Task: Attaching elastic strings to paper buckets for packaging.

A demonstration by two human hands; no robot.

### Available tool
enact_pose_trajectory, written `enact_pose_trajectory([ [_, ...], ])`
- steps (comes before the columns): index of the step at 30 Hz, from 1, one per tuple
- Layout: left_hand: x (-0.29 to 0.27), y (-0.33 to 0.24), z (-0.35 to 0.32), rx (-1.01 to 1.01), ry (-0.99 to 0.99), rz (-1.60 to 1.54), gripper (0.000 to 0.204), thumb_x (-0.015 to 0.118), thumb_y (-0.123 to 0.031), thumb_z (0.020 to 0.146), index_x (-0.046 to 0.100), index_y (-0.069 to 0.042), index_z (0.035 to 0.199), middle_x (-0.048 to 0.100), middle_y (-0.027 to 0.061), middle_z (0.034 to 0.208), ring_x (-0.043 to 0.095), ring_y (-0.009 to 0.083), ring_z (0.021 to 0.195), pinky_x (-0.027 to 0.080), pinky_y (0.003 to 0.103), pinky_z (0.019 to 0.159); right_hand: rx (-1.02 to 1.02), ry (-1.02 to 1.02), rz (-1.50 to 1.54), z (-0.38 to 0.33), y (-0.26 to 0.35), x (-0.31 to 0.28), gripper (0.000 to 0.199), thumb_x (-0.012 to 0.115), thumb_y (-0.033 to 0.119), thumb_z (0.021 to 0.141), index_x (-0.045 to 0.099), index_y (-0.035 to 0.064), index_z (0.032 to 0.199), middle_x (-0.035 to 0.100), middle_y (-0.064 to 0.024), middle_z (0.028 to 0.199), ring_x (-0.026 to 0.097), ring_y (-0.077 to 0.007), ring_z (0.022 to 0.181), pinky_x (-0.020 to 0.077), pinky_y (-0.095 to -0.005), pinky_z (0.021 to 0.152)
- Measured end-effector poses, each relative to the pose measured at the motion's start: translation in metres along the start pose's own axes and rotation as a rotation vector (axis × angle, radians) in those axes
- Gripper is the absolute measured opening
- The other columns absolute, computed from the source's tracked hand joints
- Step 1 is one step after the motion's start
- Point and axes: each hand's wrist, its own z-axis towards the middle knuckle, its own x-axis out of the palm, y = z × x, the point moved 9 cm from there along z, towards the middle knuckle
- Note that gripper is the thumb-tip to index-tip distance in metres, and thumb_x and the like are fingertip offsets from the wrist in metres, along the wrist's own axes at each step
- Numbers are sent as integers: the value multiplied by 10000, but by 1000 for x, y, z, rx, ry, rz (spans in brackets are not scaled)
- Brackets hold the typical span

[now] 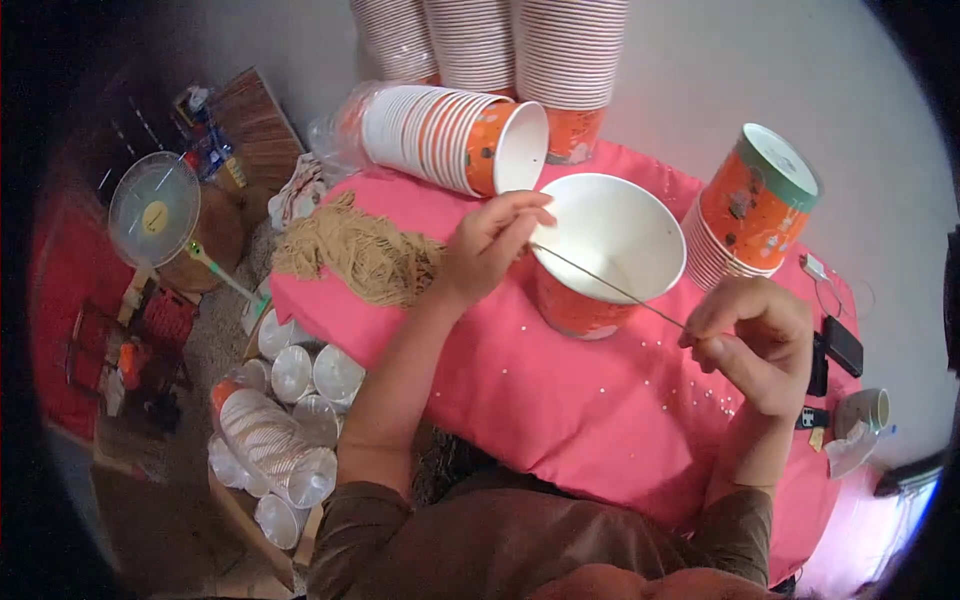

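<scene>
A thin brown string [612, 284] is stretched between my two hands, across the near rim of an open paper bucket [588, 314] with an orange outside and white inside. My left hand [487, 246] pinches the string's upper end at the bucket's left rim. Lower and to the right, my right hand [757, 335] pinches the other end between thumb and fingers. A tangled heap of tan string [365, 250] lies on the table beside my left wrist. Small white beads [700, 400] are scattered on the pink tablecloth [560, 420] near my right hand.
Nested paper buckets [440, 135] lie on their side behind; tall stacks [570, 60] stand at the back. Upside-down buckets [755, 205] stand at the right, near a black phone [843, 347] and a cup [862, 410]. On the left are a fan [155, 210] and a box of wrapped cups [285, 440].
</scene>
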Motion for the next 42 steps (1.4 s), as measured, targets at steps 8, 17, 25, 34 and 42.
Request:
enact_pose_trajectory([
  [8, 36, -75, -71, 575, -182, 505, 232, 625, -24, 829, 629, -2, 1059, 635, 131, 961, 638, 262, 846, 518, 340, 727, 28, -107, 95, 5, -11, -16, 94, 628, -3, 849, 614, -12, 941, 628, -52, 805, 585, -92, 677, 456, -207, 591],
  [17, 68, -59, -66, 422, 71, 492, 319, 666, -52, 796, 611, -4, 1107, 580, 146, 1063, 614, 298, 924, 521, 368, 773, -122, -85, 471, 8, -9, -27, 83, 592, 38, 880, 557, 7, 948, 596, -86, 680, 562, -107, 527, 376, -201, 410],
  [25, -2, -29, -9, 283, -63, 526, 78, 636, -58, 854, 611, 14, 869, 593, 164, 1111, 622, 239, 921, 505, 297, 748, -195, -41, 601, 8, -6, -31, 153, 526, 58, 916, 560, -46, 1022, 621, -157, 724, 545, -154, 480, 441, -233, 431],
  [34, 13, -66, -37, 255, -191, 284, 179, 620, -43, 879, 639, 1, 1051, 649, 99, 1064, 604, 106, 826, 490, 244, 700, -166, -20, 619, 10, -8, -21, 157, 489, 6, 939, 583, -57, 1048, 652, -192, 904, 620, -211, 602, 572, -370, 662],
  [42, 118, -70, -77, -361, 369, -480, 329, 579, -81, 920, 552, 25, 1230, 575, 90, 1225, 614, 106, 833, 508, 262, 715, -175, 40, 651, 2, -4, 12, 194, 518, -59, 907, 570, -86, 1093, 646, -215, 1056, 677, -282, 926, 555, -382, 831],
])
